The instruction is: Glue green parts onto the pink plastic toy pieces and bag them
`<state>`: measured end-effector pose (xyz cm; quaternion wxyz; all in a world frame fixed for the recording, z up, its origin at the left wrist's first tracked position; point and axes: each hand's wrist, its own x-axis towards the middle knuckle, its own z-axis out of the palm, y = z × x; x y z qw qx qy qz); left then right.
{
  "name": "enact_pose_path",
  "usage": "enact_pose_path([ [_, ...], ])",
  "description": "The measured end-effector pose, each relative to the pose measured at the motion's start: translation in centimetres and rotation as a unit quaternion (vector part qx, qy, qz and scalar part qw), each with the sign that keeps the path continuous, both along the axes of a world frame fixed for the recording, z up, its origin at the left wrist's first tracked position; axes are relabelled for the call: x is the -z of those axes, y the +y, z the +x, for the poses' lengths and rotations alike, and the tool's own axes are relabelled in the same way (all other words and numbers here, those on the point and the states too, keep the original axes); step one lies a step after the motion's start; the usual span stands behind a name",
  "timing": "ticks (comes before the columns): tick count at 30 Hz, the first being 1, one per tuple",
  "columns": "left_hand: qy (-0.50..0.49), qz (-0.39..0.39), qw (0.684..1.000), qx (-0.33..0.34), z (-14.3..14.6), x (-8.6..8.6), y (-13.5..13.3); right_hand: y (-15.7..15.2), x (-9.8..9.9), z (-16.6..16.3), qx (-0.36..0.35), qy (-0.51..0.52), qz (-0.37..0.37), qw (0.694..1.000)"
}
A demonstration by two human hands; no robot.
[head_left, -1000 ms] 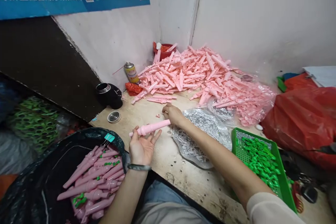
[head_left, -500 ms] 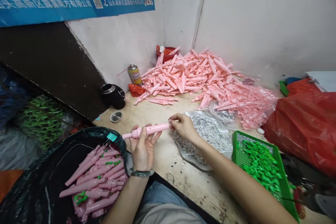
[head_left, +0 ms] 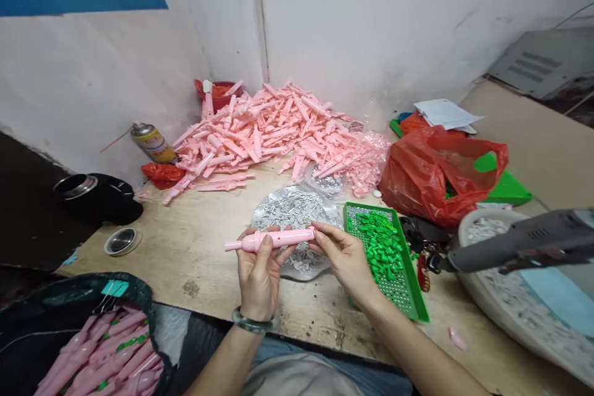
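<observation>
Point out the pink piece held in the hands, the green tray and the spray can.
Pink piece (head_left: 286, 237): head view, on its long barrel.
Green tray (head_left: 401, 297): head view, on its bare perforated floor.
Spray can (head_left: 154, 144): head view, on its printed body.

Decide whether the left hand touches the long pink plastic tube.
Touching: the head view shows the left hand with its thumb across the long pink plastic tube.

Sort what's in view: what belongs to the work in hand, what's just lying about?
Apparently in the work:
pink tube, in the left hand, right hand at its end
pink heap
silvery-white pieces
green pieces
bagged pink tubes

Apparently lying about:
spray can
black flask
papers
</observation>
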<state>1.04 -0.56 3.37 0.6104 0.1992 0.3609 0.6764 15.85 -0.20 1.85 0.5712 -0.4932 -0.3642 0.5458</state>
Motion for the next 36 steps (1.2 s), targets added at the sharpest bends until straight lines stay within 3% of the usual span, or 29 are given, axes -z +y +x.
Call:
enact_pose_path([
  [3,0.001,0.002,1.0,0.023,1.1,-0.3,-0.2,-0.9,0.0,0.7,0.044,-0.008,0.008,0.999],
  [8,0.029,0.016,0.999,0.022,3.3,-0.7,-0.9,-3.3,-0.3,0.8,0.101,-0.113,0.087,0.985],
  [12,0.053,0.0,0.998,0.047,3.7,-0.8,-0.3,-2.9,0.4,3.3,0.034,-0.196,0.097,0.975],
  [14,0.042,-0.037,0.991,0.125,3.4,-0.9,0.2,-1.3,1.1,6.1,0.018,-0.336,0.105,0.936],
  [16,0.028,-0.081,0.971,0.224,3.2,-1.0,0.6,0.6,1.9,8.9,0.025,-0.527,0.093,0.845],
  [18,0.017,-0.119,0.949,0.293,3.1,-0.9,0.5,2.4,2.5,10.9,-0.004,-0.655,0.071,0.752],
  [19,0.009,-0.135,0.94,0.313,3.2,-0.8,0.4,3.1,2.8,11.5,-0.025,-0.685,0.064,0.725],
  [21,-0.011,-0.162,0.931,0.328,3.5,-0.6,0.2,3.7,3.0,12.0,-0.047,-0.703,0.06,0.707],
  [23,-0.039,-0.179,0.928,0.325,3.9,-0.3,0.0,3.3,2.9,11.7,-0.034,-0.702,0.059,0.709],
  [25,-0.071,-0.191,0.928,0.311,4.4,0.0,-0.1,1.9,2.4,10.9,-0.006,-0.678,0.07,0.732],
  [29,-0.073,-0.19,0.94,0.275,5.6,0.5,-0.1,-2.3,1.0,7.9,-0.016,-0.519,0.167,0.838],
  [31,-0.038,-0.17,0.951,0.256,6.2,0.9,-0.2,-4.0,0.7,6.2,-0.027,-0.446,0.206,0.87],
  [33,-0.002,-0.151,0.96,0.238,6.5,1.3,-0.4,-4.9,0.8,4.8,-0.012,-0.378,0.197,0.904],
  [36,0.02,-0.14,0.963,0.23,6.6,1.6,-0.6,-4.9,1.5,3.8,0.028,-0.245,0.115,0.962],
])
